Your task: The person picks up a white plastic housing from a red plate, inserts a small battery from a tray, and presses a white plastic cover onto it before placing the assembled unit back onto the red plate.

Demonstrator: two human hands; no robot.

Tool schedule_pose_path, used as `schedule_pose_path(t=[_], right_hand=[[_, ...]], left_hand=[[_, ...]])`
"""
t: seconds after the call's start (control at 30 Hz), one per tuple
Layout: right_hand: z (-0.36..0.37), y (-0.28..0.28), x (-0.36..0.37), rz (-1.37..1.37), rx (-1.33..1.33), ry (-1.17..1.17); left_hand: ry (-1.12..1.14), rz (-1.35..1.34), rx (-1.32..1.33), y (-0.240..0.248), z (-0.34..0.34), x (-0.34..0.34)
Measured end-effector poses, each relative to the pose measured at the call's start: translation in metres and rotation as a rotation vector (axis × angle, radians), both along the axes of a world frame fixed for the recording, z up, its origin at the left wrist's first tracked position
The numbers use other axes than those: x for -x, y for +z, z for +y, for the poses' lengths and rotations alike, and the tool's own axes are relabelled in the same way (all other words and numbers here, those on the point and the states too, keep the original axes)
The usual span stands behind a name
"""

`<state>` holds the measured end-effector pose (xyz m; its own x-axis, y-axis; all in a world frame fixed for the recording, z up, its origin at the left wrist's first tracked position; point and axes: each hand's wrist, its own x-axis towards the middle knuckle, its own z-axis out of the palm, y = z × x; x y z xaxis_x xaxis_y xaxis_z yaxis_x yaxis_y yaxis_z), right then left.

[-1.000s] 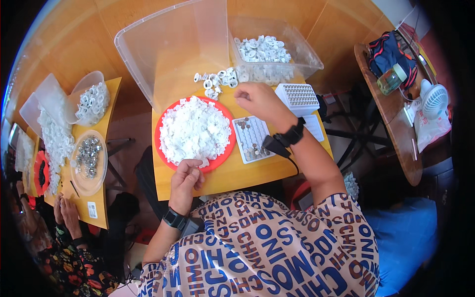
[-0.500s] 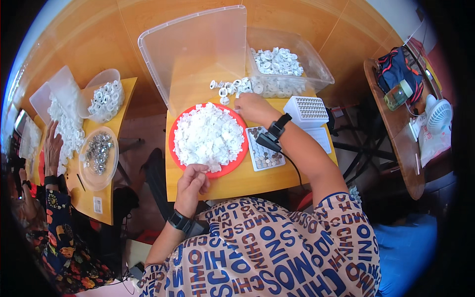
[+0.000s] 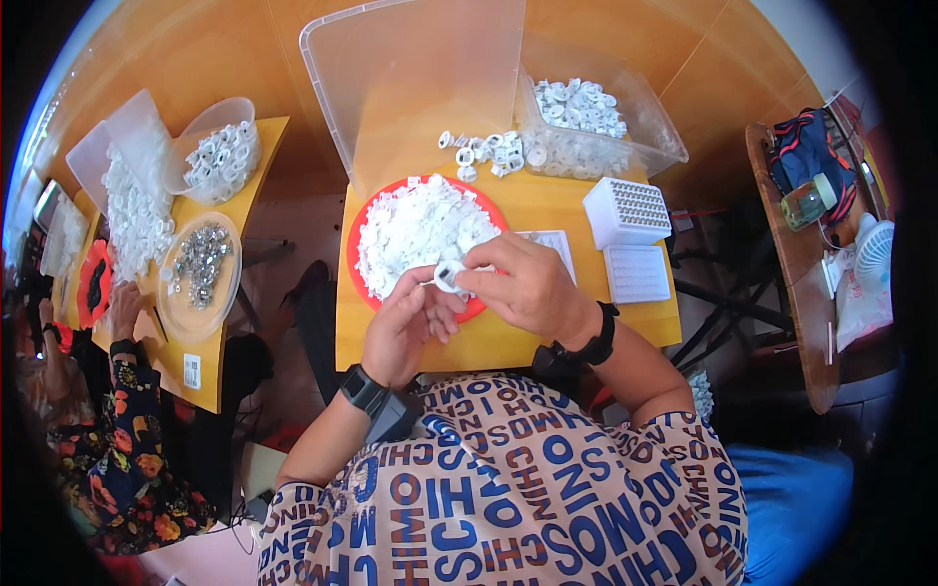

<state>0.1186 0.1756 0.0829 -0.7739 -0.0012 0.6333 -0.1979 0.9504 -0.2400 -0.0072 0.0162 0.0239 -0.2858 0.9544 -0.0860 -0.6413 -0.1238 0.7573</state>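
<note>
Above the near edge of a red round tray (image 3: pixel 354 256), my two hands meet. My right hand (image 3: pixel 537 293) pinches a white round plastic part (image 3: pixel 448 274) with a dark middle. My left hand (image 3: pixel 405 327) has its thumb and forefinger closed at that part's left side, the other fingers loosely curled; what is between its fingertips is too small to make out. Heaped on the tray are small white plastic pieces (image 3: pixel 420 234). Similar round parts (image 3: pixel 486 151) lie loose behind the tray. My right hand partly hides a shallow white tray (image 3: pixel 555 240).
A clear bin (image 3: pixel 664 146) of white round parts stands at the back, beside an upright translucent lid (image 3: pixel 420 88). At right are a white block with rows of holes (image 3: pixel 627 213) and a white flat tray (image 3: pixel 637 273). Another person's hand (image 3: pixel 125 308) works at the left table (image 3: pixel 200 356).
My right hand has come back from the loose round parts to my left hand, bringing a round part. The left hand has risen slightly. The other person's hand has moved nearer.
</note>
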Motion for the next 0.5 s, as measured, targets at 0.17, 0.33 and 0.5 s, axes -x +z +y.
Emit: schedule_pose_path(t=[0.17,0.33,0.5], right_hand=[[-0.014,-0.012,0.003,-0.045,-0.015,0.062],[-0.023,-0.025,0.005,-0.036,0.185,0.081],[-0.033,-0.024,0.005,-0.100,0.487,0.062]], left_hand=[[-0.037,-0.164,-0.102,-0.015,-0.006,-0.001],[0.064,-0.252,-0.101,-0.017,-0.011,-0.002],[0.072,-0.236,-0.103,-0.019,-0.015,-0.002]])
